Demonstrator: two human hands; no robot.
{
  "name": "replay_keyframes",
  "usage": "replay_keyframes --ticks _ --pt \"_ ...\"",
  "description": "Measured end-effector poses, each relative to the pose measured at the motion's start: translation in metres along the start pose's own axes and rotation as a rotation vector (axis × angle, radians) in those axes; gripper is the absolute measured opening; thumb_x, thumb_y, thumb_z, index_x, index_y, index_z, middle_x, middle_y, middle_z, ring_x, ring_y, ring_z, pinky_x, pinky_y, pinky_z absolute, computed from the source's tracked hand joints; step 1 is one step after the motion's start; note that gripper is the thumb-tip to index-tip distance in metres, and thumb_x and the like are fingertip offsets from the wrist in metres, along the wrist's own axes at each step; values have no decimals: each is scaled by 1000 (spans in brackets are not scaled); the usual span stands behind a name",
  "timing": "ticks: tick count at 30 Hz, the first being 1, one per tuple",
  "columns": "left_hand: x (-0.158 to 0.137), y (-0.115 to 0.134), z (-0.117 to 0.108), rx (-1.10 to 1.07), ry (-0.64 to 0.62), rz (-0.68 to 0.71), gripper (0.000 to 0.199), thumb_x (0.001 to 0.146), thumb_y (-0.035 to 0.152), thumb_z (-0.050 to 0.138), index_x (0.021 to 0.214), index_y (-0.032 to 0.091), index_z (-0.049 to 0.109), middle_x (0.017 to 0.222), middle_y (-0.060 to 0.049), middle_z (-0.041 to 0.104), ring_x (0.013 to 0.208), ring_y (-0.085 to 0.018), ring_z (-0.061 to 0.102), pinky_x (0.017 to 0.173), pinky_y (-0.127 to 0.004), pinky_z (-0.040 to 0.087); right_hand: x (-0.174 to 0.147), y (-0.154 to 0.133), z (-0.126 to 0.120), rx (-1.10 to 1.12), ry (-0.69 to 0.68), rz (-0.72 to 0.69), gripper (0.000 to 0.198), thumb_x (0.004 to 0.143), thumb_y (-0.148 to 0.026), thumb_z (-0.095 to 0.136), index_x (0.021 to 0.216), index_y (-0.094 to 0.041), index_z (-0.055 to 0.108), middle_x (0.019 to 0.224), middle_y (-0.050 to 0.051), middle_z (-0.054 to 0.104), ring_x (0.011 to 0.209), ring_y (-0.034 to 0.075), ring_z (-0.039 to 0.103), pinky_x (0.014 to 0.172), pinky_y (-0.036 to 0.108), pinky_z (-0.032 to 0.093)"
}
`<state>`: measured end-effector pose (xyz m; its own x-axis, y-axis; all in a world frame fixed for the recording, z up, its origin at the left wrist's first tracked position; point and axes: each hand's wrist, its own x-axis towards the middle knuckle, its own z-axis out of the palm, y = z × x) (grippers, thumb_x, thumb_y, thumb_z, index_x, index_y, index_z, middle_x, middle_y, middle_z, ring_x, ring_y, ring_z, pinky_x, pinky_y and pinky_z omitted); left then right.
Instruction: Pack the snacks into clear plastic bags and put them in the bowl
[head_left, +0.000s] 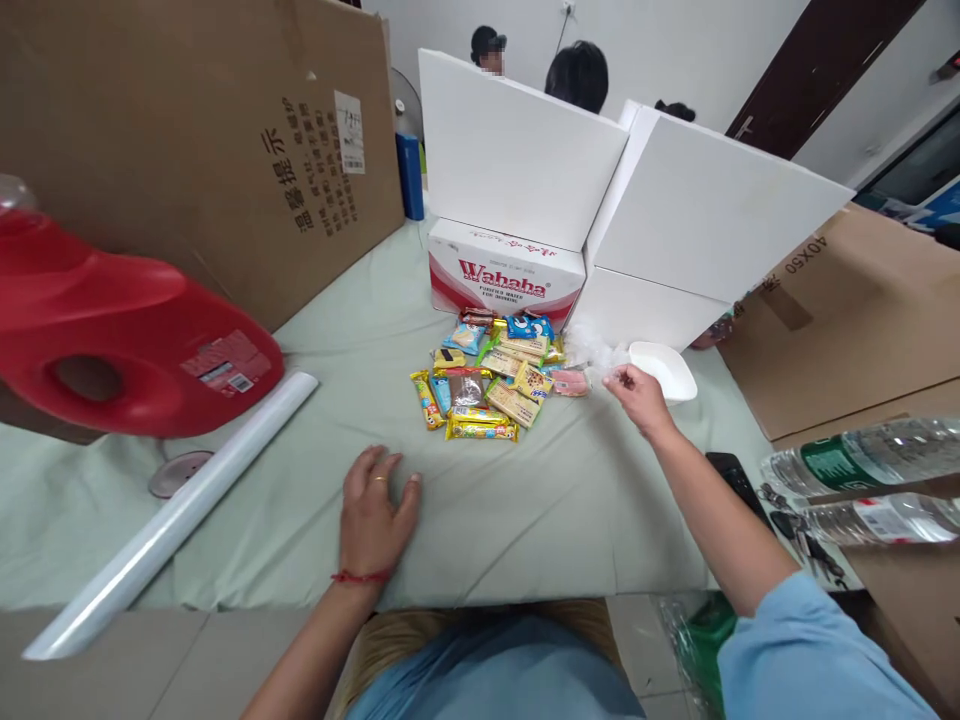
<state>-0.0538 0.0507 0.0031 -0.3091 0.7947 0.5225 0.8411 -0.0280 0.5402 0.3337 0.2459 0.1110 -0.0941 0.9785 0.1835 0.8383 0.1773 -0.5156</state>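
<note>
My left hand [375, 512] lies on the green tablecloth [517, 530] with its fingers stretched out and nothing in it. Farther right, my right hand [639, 397] pinches the edge of a crumpled clear plastic bag [594, 348]. Beside that hand stands a white bowl [664, 372]. To the left of the bag, several wrapped snacks lie in a heap, among them a brown packet [466, 389], a yellow bar [481, 429], a cracker pack [514, 401] and a pink packet [570, 382].
A Wahaha carton [502, 275] with white raised flaps stands behind the snacks. On the left are a red jug [150, 330], a white roll [180, 510] and a large cardboard box [202, 150]. Water bottles [877, 455] and keys [810, 545] lie at right. People sit beyond.
</note>
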Motion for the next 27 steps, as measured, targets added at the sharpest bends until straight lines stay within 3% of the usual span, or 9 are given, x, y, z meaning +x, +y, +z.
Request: replay_keyframes --ticks 2,4,7,10,14,17,20,23,27 --pt "-2 15 -11 -50 94 -122 36 93 47 57 105 14 64 117 -19 64 115 -32 61 102 -50 50 -40 -12 12 473 11 172 34 87 -52 66 98 -21 61 76 -2 60 54 11 45 46 23 36" --pt "-9 40 -18 -186 32 -253 33 91 51 59 94 19 62 94 -9 66 88 -24 65 87 -43 55 -85 -28 28 850 28 330 43 73 -56 80 88 -22 58 70 -6 55 50 9 40 42 21 32" --pt "-23 89 -16 -615 -440 -437 41 92 61 53 84 21 59 72 0 62 62 -16 59 61 -30 52 -146 -59 54 1097 17 453 44 68 -54 86 82 -22 60 68 -5 55 56 10 49 50 23 48" --pt "-33 130 0 -960 -713 -639 50 87 70 57 96 20 61 90 -4 70 79 -19 68 63 -30 56 -188 -86 75 1254 -147 469 39 71 -52 86 88 -23 66 80 -1 65 72 15 62 68 31 59" --pt "-39 148 25 -1051 -650 -662 52 76 65 75 97 19 64 96 -6 72 88 -20 68 80 -33 56 -206 -95 84 1174 -330 436 35 75 -53 82 87 -23 69 71 -1 63 60 14 56 51 25 49" --pt "-40 143 32 -1079 -611 -692 48 74 62 79 91 18 67 87 -4 71 81 -18 65 77 -31 55 -200 -84 79 1095 -304 417 33 77 -53 80 87 -23 70 61 -4 55 49 10 42 42 21 34" --pt "-38 140 30 -1196 -591 -821 52 69 62 83 92 17 69 87 -3 70 78 -17 63 74 -31 56 -194 -72 71 1095 -245 427 34 76 -53 81 89 -23 68 71 -3 59 49 9 39 42 22 32" --pt "-36 145 26 -1348 -587 -942 54 70 63 83 92 16 70 92 -6 72 83 -19 66 77 -35 60 -195 -68 64 1028 -206 314 29 83 -51 76 92 -24 67 78 -1 60 57 12 48 51 25 43" --pt "-38 153 27 -1382 -666 -986 54 71 62 82 93 14 72 89 -8 75 79 -19 70 70 -32 60 -205 -72 62 764 -152 -11 24 88 -41 76 107 -27 71 108 6 63 89 19 61 79 33 53"
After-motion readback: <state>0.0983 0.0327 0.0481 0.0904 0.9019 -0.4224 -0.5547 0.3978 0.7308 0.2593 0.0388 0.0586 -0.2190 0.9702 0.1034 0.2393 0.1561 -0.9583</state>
